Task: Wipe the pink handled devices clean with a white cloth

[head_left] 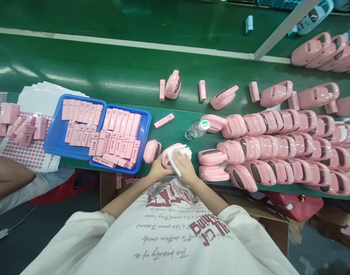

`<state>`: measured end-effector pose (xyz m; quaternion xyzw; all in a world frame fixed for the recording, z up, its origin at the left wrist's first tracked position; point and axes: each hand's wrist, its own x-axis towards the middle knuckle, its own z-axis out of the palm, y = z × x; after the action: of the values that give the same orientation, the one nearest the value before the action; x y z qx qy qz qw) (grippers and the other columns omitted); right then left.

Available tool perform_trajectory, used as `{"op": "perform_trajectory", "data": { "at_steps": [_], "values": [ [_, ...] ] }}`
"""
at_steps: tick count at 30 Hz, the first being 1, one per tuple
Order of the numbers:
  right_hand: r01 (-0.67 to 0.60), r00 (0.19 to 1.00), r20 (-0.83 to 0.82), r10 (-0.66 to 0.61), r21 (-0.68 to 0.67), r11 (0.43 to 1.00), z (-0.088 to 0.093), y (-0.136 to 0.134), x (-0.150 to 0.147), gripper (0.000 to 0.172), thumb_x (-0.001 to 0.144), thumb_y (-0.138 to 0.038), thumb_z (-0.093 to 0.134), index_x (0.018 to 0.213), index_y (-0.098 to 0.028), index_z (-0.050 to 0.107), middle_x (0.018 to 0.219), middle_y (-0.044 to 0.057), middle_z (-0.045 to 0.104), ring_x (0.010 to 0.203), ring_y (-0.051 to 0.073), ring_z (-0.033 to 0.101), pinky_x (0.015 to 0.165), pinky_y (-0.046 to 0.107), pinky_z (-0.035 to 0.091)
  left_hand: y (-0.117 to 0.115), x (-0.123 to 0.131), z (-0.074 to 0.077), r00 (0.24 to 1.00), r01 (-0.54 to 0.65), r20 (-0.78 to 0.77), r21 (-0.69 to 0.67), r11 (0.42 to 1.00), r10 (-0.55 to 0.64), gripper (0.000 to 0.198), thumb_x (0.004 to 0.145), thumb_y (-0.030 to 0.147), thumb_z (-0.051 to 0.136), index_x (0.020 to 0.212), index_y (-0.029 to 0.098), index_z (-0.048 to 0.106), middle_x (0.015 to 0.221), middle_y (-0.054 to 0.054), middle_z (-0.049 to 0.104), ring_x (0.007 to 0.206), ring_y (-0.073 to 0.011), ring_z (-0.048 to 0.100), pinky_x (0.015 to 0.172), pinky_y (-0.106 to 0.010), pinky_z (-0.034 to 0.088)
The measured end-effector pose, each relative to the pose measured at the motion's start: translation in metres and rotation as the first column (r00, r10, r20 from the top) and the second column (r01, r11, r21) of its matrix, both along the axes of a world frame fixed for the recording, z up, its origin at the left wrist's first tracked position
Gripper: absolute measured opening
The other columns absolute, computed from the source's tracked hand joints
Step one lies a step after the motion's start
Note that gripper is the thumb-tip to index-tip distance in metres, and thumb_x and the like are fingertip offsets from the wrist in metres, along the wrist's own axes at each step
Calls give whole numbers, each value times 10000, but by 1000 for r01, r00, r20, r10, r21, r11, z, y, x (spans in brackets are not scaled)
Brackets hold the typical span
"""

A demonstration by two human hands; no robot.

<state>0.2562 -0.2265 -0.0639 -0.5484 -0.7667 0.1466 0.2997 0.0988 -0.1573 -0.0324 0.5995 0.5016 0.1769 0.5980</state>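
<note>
My left hand (pixel 157 168) grips a pink plastic housing (pixel 169 152) at the near edge of the green bench. Over its top my right hand (pixel 184 167) presses a white cloth (pixel 178 153). A second pink housing (pixel 152 150) lies just left of the held one. Right of my hands, many pink housings (pixel 278 147) lie in packed rows. A blue tray (pixel 56 133) to the left holds several flat pink button panels (pixel 117 133).
A clear bottle with a white cap (pixel 197 129) lies beside the rows. Loose housings and panels (pixel 223 96) sit on the green belt behind. Another person's arm (pixel 8 176) rests at the left near pink parts and sticker sheets (pixel 28 152). A red bin (pixel 295 204) sits below.
</note>
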Motion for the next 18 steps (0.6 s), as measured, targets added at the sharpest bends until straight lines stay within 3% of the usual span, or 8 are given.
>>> {"op": "perform_trajectory", "data": {
  "at_steps": [2, 3, 7, 9, 11, 14, 16, 18],
  "values": [
    [195, 981, -20, -195, 1, 981, 6, 2, 1, 601, 964, -322, 310, 1519, -115, 204, 1496, 190, 399, 1448, 279, 268, 1135, 531, 308, 3, -1, 10, 998, 2, 59, -20, 1000, -1, 787, 553, 348, 843, 1237, 115, 531, 1195, -149, 661, 1104, -321, 621, 961, -462, 498],
    [225, 974, -24, -225, 8, 974, 9, 2, 0, 600, 960, -336, 319, 1511, -114, 232, 1496, 189, 400, 1450, 288, 261, 1141, 542, 291, 5, -2, 15, 997, 5, 81, -19, 1000, -3, 783, 557, 351, 839, 1235, 111, 531, 1203, -152, 658, 1114, -322, 616, 968, -461, 495],
    [57, 995, -82, -57, 4, 998, 26, -7, -7, 447, 933, -325, 418, 1363, -247, 511, 1353, 111, 585, 1377, 273, 410, 1171, 547, 212, 18, -9, 37, 987, 93, 128, 44, 995, -98, 744, 544, 338, 833, 1198, 123, 548, 1190, -136, 660, 1115, -323, 609, 988, -471, 477],
    [129, 956, -252, -147, -88, 988, 40, -8, -5, 448, 893, -422, 513, 1291, -226, 572, 1280, 139, 629, 1314, 299, 486, 1144, 555, 273, 28, -14, 52, 969, 176, 165, 75, 982, -186, 749, 557, 321, 821, 1220, 134, 528, 1187, -127, 653, 1105, -319, 611, 972, -469, 485],
    [182, 827, -486, -282, -244, 953, 59, -6, 1, 616, 791, -563, 629, 1263, -170, 577, 1208, 169, 655, 1216, 325, 567, 1061, 536, 412, 37, -18, 69, 932, 277, 205, 125, 953, -298, 765, 561, 293, 812, 1247, 148, 506, 1207, -124, 629, 1123, -327, 597, 962, -465, 488],
    [-16, 627, -736, -257, -342, 940, 92, 0, 14, 748, 677, -586, 742, 1268, -165, 555, 1163, 135, 675, 1087, 287, 645, 937, 445, 535, 46, -21, 97, 851, 431, 214, 240, 870, -480, 798, 570, 231, 790, 1296, 196, 460, 1269, -123, 566, 1184, -331, 547, 995, -460, 462],
    [-113, 592, -786, -180, -302, 947, 114, 5, 23, 787, 662, -506, 791, 1325, -192, 508, 1238, 117, 643, 1125, 270, 627, 968, 427, 520, 46, -20, 111, 819, 481, 185, 295, 826, -543, 833, 588, 200, 774, 1336, 226, 407, 1309, -126, 519, 1224, -329, 511, 1029, -468, 435],
    [-155, 617, -778, -121, -271, 950, 133, 9, 31, 889, 624, -455, 835, 1385, -204, 451, 1322, 121, 588, 1197, 280, 581, 1023, 438, 480, 43, -18, 124, 810, 484, 182, 331, 810, -558, 861, 608, 213, 778, 1363, 247, 366, 1328, -126, 492, 1242, -330, 495, 1038, -479, 429]
  ]
}}
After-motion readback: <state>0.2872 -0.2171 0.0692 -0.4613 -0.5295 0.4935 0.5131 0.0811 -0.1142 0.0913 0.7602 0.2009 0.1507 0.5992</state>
